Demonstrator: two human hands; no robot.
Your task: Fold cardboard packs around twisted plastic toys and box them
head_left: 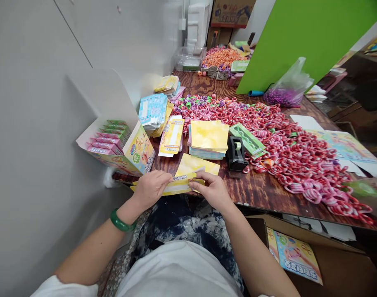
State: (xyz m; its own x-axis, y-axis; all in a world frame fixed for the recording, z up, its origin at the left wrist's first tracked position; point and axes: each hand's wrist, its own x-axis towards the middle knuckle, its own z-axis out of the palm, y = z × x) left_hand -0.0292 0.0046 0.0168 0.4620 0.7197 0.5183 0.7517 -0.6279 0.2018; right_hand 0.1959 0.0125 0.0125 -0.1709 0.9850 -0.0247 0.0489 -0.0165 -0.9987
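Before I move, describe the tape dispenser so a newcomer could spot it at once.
On the brown wooden table, find the big heap of red and pink rings. At its near edge, between the yellow-topped stack and the green packet, sits the tape dispenser, the only black thing among them.

Your worktop shows dark, streaked wood grain with a slight gloss. The folded yellow carton between your hands looks like thin, smooth printed card. Yellow sheets near you: paper or card, smooth. Tape dispenser: black plastic, fairly glossy. Bag: clear, crinkled plastic film. Your bangle is green, polished, glossy. Your top is soft white cloth, matt. Open box below: matt brown cardboard. Green panel: smooth, flat colour. Wall panel: smooth, pale grey, faint sheen.
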